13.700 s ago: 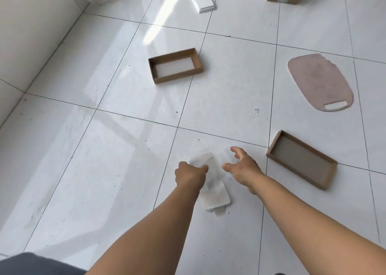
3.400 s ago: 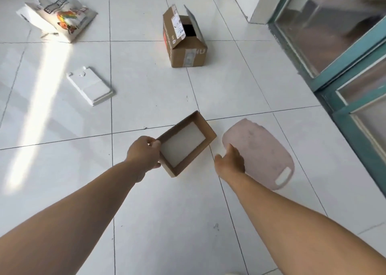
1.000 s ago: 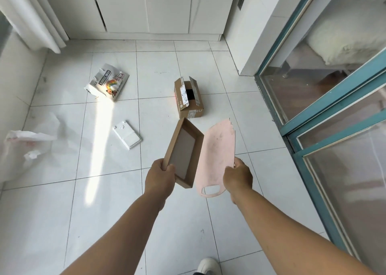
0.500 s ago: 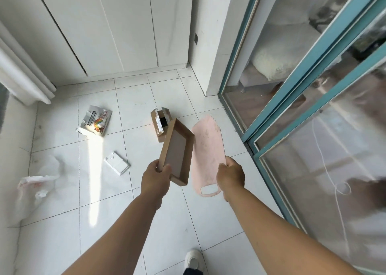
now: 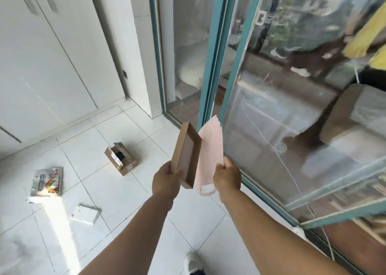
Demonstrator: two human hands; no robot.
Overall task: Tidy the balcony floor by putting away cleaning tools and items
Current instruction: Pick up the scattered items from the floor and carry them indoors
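- Head view shows the left hand (image 5: pixel 167 178) clasping a shallow cardboard tray (image 5: pixel 186 155), and the right hand (image 5: pixel 226 177) pinching a pink mat (image 5: pixel 210 153), both lifted upright just before the teal sliding door (image 5: pixel 211 66).
- Judged step: carrying them off; next needs a storage spot.
- Left on the floor: open carton (image 5: pixel 122 157), printed bag (image 5: pixel 47 181), white foam piece (image 5: pixel 85 213); the door frame stands close ahead.

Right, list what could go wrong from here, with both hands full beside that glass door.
The thin pink flat board, pinched only at its lower edge by the right hand, could swing into the teal-framed glass door. The shallow brown cardboard tray is tilted steeply in the left hand, so its grip might slip. The open cardboard box on the floor is a possible trip hazard.
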